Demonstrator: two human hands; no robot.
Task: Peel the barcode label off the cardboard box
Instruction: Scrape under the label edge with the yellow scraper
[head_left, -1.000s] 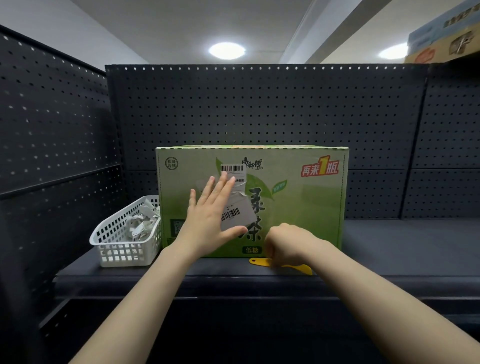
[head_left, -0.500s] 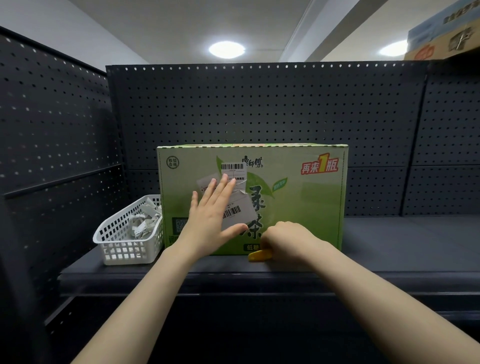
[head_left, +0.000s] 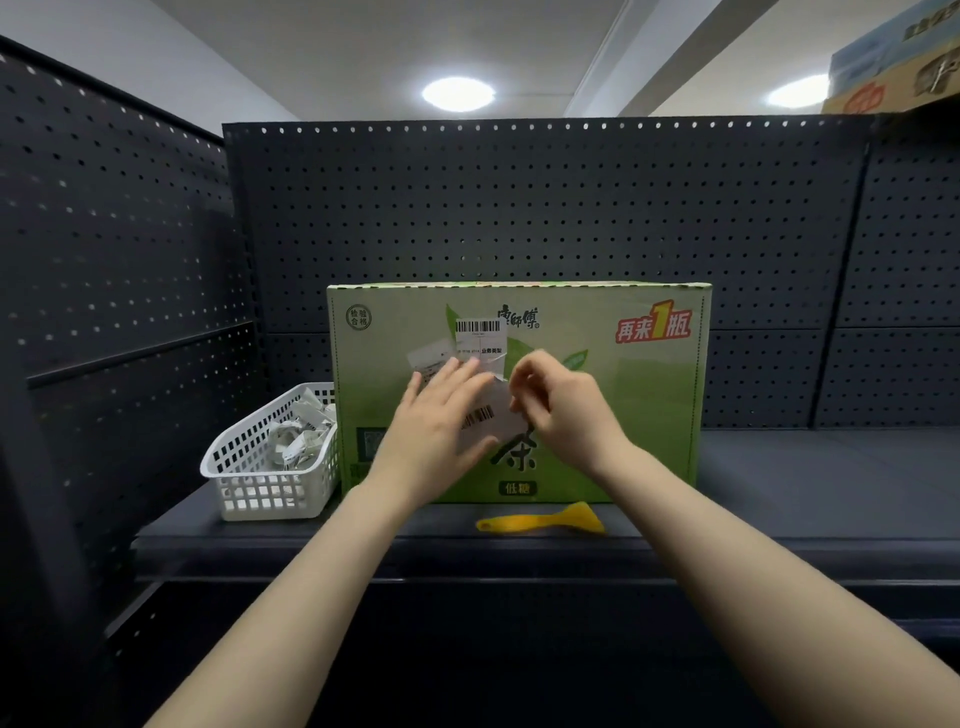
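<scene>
right hand leaves the scraper and goes to the label

a moment ago my right hand (head_left: 566, 410) was down on the shelf (head_left: 779, 483), closed over the yellow plastic scraper (head_left: 550, 519). now the scraper lies alone on the shelf edge, just in front of the cardboard box (head_left: 623, 395), and that hand has come up to the box face. its fingers are curled, thumb and fingertips drawn together at the right edge of the barcode label (head_left: 488, 418); whether they actually grip the edge is too blurred to tell. i judge the peel is starting by hand, not by tool.

my left hand (head_left: 441, 421) stays where it was, fingers spread flat and holding nothing, pressed on the box and over the label's left part.

the label is a pale, slightly glossy rectangle, tilted, on the middle of the box's front. a second white barcode sticker (head_left: 479, 338) sits just above it. the box is smooth printed green card, square-edged, upright on the dark matte shelf. to its left, touching or nearly so, stands a white plastic basket (head_left: 260, 467) with a lattice wall, holding crumpled white paper scraps.
</scene>
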